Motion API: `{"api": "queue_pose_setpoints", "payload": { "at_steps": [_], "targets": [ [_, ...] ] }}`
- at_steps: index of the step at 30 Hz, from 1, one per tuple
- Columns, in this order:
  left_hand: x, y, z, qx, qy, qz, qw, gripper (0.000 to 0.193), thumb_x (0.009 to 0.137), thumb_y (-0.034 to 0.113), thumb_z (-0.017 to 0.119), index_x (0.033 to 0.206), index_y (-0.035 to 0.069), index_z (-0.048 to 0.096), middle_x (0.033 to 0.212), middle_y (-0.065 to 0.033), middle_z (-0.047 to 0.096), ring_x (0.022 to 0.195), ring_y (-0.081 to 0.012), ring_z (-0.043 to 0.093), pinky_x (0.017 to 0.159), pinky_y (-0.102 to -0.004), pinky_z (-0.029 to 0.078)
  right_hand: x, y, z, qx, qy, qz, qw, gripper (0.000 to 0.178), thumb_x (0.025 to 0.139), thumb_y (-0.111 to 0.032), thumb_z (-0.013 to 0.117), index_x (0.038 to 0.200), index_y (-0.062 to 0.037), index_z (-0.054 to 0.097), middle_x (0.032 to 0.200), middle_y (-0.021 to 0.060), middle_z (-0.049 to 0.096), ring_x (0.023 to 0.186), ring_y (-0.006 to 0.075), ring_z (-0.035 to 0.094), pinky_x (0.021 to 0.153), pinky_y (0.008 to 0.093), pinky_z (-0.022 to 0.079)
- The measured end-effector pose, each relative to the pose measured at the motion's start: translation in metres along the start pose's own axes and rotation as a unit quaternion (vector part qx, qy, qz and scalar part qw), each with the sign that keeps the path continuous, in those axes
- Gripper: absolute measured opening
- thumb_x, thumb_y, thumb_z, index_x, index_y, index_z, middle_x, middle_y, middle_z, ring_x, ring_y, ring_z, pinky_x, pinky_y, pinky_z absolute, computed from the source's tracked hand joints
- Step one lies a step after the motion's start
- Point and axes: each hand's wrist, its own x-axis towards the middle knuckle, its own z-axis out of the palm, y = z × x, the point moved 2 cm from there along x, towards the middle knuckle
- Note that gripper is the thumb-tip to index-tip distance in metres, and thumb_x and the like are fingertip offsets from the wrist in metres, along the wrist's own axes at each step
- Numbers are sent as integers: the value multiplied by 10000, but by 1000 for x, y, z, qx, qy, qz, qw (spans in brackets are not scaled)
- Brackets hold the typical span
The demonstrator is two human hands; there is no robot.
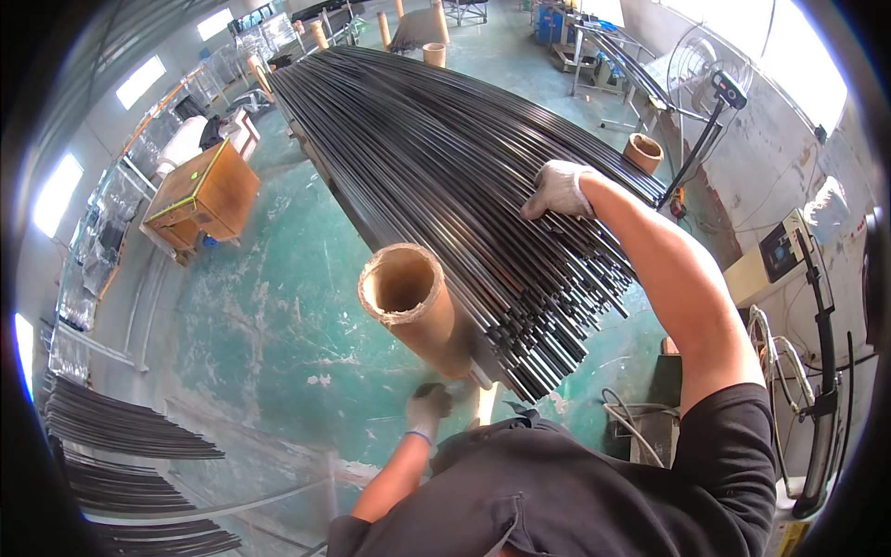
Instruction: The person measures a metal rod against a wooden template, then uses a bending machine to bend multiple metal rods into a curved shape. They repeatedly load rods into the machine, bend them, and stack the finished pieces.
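Green floor (278, 306), empty cardboard tube (408, 302)

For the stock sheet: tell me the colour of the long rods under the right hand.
Glossy black rods, seen best in the head view.

Long black rods (436, 158), bundled, fanned flat.

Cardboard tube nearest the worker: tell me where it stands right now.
In the head view the cardboard tube stands just left of centre, open end up, against the near end of the bundle of dark rods, directly above the gloved left hand.
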Motion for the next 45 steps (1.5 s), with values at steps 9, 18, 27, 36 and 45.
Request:
{"api": "queue_pose_setpoints", "payload": {
  "at_steps": [9, 18, 27, 36, 45],
  "targets": [
    [-11, -4, -17, -4, 31, -37, 999, 166, 997, 121, 676, 1119, 15, 715, 827, -99, 680, 613, -218, 638, 542, -362, 506, 0, 1, 9, -19, 24, 19, 999, 599, 911, -511, 813, 1159, 34, 798, 1018, 188, 789, 975, 313, 741, 914, 439, 565],
    [14, -20, 2, 204, -231, 86, 947, 244, 1011, 166, 734, 1176, -13, 711, 948, -105, 737, 759, -197, 690, 697, -351, 581, -138, 34, 33, 84, 3, 49, 995, 378, 1047, -345, 682, 930, 14, 675, 754, 132, 709, 605, 225, 686, 625, 426, 576],
    [-99, 88, 84, 202, -510, -112, 828, 364, 1071, 279, 745, 1315, 10, 728, 1145, -56, 748, 1013, -162, 707, 934, -343, 575, -464, 127, 138, 15, 175, 301, 937, 338, 801, -297, 940, 911, -84, 701, 865, 215, 742, 855, 465, 718, 755, 496, 567],
    [-192, 134, 214, -232, -688, -145, 672, 585, 1148, 512, 512, 1459, 21, 585, 1403, -132, 636, 1291, -269, 599, 1154, -490, 460, -717, 100, 232, -182, 288, 387, 857, 311, 664, -199, 863, 882, -129, 652, 782, 141, 639, 772, 435, 657, 698, 503, 517],
    [-306, 102, 233, -217, -650, -130, 717, 182, 1067, 63, 676, 1230, 21, 606, 1070, -45, 553, 1007, -194, 549, 976, -380, 520, -867, 59, 340, -266, 460, 382, 756, 273, 853, -248, 879, 770, -135, 645, 675, 69, 585, 644, 321, 617, 607, 446, 471]
  ]
}}
